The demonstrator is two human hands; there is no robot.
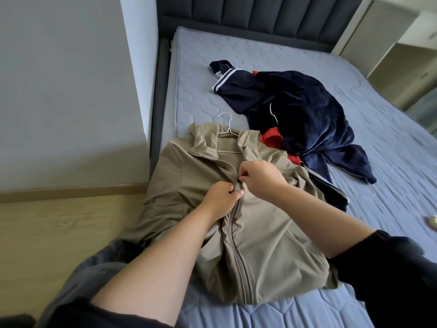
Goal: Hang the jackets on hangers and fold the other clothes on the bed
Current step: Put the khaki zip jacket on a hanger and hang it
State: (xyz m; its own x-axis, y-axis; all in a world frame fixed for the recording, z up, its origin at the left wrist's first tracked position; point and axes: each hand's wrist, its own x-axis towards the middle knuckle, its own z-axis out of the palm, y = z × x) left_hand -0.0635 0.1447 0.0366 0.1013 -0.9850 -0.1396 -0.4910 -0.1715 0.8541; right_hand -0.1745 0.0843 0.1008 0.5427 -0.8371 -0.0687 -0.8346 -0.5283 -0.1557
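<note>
A tan zip jacket (260,245) lies flat on the near left of the bed (378,162), with a white hanger (225,125) inside its collar, hook sticking out above. My left hand (221,200) pinches the fabric by the zip at mid-chest. Just above it, my right hand (262,177) pinches the zipper pull. Below the hands the zip is closed; above them the collar lies open. A heap of dark navy clothes (300,114) with white stripes sits further back, with a red garment (272,138) poking out beneath it.
The bed's left edge runs along a grey wall (71,91) and a strip of wooden floor (59,233). A dark padded headboard (260,17) stands at the far end. Pale cabinets (402,55) stand at the right. A small round object (432,221) lies at the frame's right edge.
</note>
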